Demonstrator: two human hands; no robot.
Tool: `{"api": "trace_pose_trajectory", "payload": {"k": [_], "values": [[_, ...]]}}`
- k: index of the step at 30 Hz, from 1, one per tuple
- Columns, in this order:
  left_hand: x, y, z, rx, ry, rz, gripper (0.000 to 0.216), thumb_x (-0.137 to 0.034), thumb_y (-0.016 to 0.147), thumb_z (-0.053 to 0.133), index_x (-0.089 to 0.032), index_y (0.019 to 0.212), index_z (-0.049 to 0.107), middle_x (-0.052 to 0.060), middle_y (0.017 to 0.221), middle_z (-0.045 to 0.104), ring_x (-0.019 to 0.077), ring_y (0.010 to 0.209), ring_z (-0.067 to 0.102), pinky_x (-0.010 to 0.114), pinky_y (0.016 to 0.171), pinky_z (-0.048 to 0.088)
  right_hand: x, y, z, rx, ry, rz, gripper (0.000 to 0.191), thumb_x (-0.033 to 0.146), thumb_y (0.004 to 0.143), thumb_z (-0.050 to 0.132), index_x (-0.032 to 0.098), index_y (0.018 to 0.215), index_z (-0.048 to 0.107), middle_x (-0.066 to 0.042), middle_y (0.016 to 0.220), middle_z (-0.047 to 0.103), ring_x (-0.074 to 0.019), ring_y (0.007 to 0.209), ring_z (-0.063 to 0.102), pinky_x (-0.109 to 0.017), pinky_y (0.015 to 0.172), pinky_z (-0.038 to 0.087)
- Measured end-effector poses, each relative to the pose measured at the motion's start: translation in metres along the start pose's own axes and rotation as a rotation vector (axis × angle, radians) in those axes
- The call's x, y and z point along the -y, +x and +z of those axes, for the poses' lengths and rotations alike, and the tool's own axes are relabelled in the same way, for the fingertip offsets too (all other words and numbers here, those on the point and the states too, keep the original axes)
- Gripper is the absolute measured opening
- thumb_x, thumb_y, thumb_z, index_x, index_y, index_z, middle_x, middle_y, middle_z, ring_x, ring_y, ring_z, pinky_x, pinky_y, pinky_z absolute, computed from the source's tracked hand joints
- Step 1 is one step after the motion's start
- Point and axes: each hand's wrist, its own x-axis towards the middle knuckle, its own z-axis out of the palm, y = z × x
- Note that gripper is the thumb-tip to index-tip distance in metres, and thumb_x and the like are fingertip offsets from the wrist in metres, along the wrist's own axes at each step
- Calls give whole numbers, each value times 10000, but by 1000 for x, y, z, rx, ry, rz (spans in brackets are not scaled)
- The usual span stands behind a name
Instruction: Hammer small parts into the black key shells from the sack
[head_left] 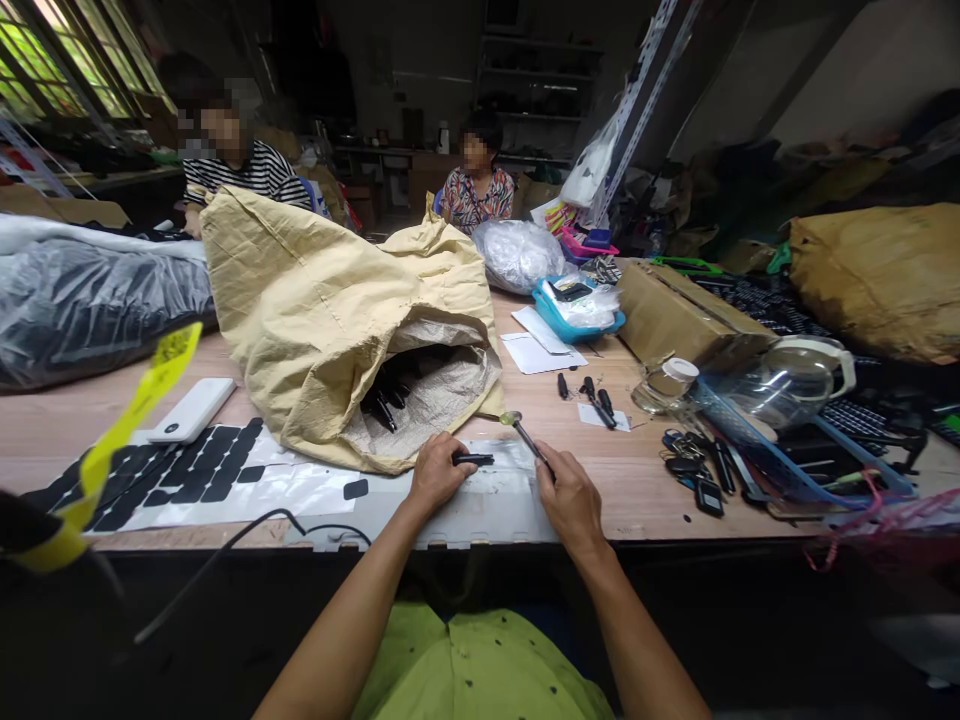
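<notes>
My left hand [436, 472] is closed on a slim black rod-shaped piece [474, 459], which lies low over a grey sheet [495, 510] at the table's front edge. To its right, my right hand [570, 500] grips the dark handle of a small hammer [529, 440]. The hammer's yellowish head points up and left, apart from the black piece. Just behind my left hand, a big beige sack [300, 310] lies with its mouth towards me, and several black pieces [386, 400] show inside it.
Left of the sack are black adhesive patches [217, 460] on white sheets and a white power bank [193, 410]. Several black parts [596, 400], a blue basket [795, 460] and a cardboard box [675, 310] stand right. Yellow tape [135, 420] hangs at left. Two people sit across the table.
</notes>
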Motion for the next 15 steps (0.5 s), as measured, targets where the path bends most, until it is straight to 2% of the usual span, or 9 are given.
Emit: {"api": "trace_pose_trajectory", "payload": {"k": [3, 7, 12, 15], "values": [[2, -2, 2, -5, 0, 19, 83, -185, 718, 736, -218, 771, 680, 22, 867, 631, 222, 907, 576, 346, 821, 443, -18, 13, 7, -20, -212, -23, 317, 211, 909, 490, 263, 1114, 726, -48, 814, 650, -186, 786, 572, -281, 661, 422], [7, -1, 4, -7, 13, 41, 55, -219, 755, 705, -216, 795, 668, 22, 871, 626, 220, 907, 566, 347, 813, 432, -30, 12, 19, -55, -368, -98, 314, 168, 902, 494, 248, 1112, 714, -49, 777, 597, -181, 737, 501, -289, 630, 357], [8, 1, 2, 15, 36, 83, 42, -257, 823, 632, -219, 811, 647, 30, 881, 625, 227, 928, 564, 365, 852, 432, -31, 7, 26, -93, -408, -119, 303, 160, 900, 510, 247, 1119, 701, -45, 777, 569, -183, 741, 478, -293, 636, 330], [5, -13, 4, -41, -1, 98, 103, -269, 879, 544, -221, 876, 635, 44, 914, 640, 232, 930, 575, 373, 855, 449, -29, 8, 25, -82, -399, -110, 304, 160, 904, 516, 247, 1130, 700, -45, 785, 565, -185, 751, 482, -291, 634, 326]]}}
